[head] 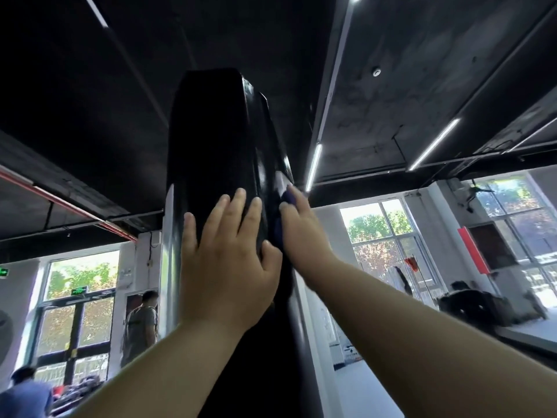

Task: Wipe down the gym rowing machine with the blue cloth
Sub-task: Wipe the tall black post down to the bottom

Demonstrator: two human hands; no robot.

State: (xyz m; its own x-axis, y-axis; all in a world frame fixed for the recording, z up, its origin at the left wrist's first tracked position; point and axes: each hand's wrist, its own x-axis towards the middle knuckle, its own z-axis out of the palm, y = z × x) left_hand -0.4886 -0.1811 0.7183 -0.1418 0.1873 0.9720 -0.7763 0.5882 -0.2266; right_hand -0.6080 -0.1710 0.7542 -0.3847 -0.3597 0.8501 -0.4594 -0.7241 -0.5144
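Note:
A tall black upright part of the rowing machine (217,140) rises in front of me toward the dark ceiling. My left hand (229,251) lies flat on its front face, fingers straight and spread, thumb at the right edge. My right hand (304,230) presses the blue cloth (287,197) against the machine's right side. Only small bits of the cloth show past the fingers and under the palm.
A silver strip (170,251) runs down the machine's left edge. Large windows (382,236) line the back walls. A person in a grey shirt (141,324) stands at the left, another person (25,393) at the bottom left. Dark equipment (482,306) sits at the right.

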